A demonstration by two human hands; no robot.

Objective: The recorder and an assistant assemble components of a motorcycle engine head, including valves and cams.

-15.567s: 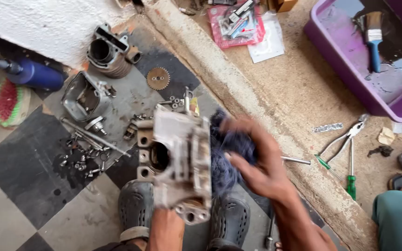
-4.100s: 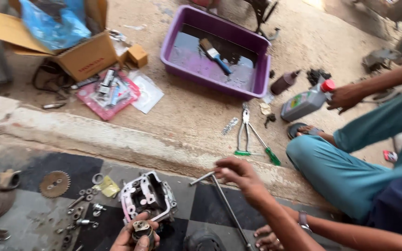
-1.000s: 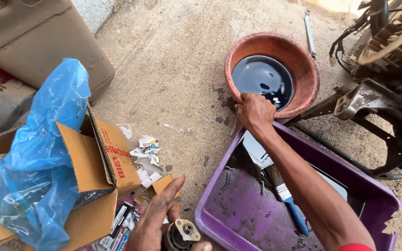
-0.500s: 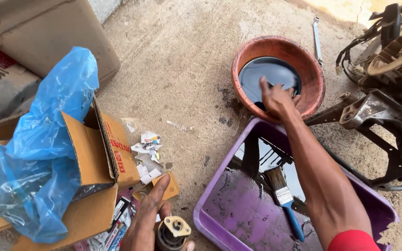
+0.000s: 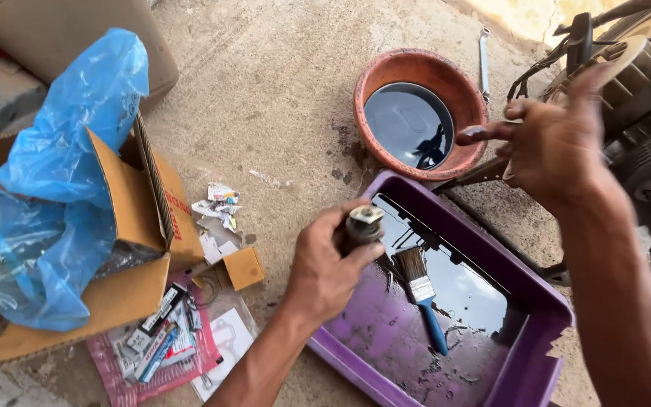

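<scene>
Nearest the camera, the left hand [image 5: 324, 265] is gripping a small dark cylindrical metal part [image 5: 360, 226], fingers wrapped closed around its body so that its pale capped end is pointing up and away; the part is being held just over the near-left edge of the purple plastic tray [image 5: 525, 377], apparently so that any drips are falling into the tray rather than onto the ground. Inside the tray a shallow pool of dark liquid is lying toward the right side, and a blue-handled paintbrush [image 5: 423, 300] is resting with its bristles toward the hand, within easy reach. To the left, a flat packet of small parts [image 5: 161, 341] is lying on the concrete beside an open cardboard box [image 5: 126, 226], over which a blue plastic bag [image 5: 47, 196] is draped. Farther out, the right hand [image 5: 555, 143] is hovering open and empty, fingers loosely spread and one oily finger pointing left, above the gap between the tray and a round terracotta bowl [image 5: 408, 71] holding dark liquid. A spanner [image 5: 484, 53] is lying beyond the bowl, and an engine block with cooling fins [image 5: 646, 113] is standing at the far right.
</scene>
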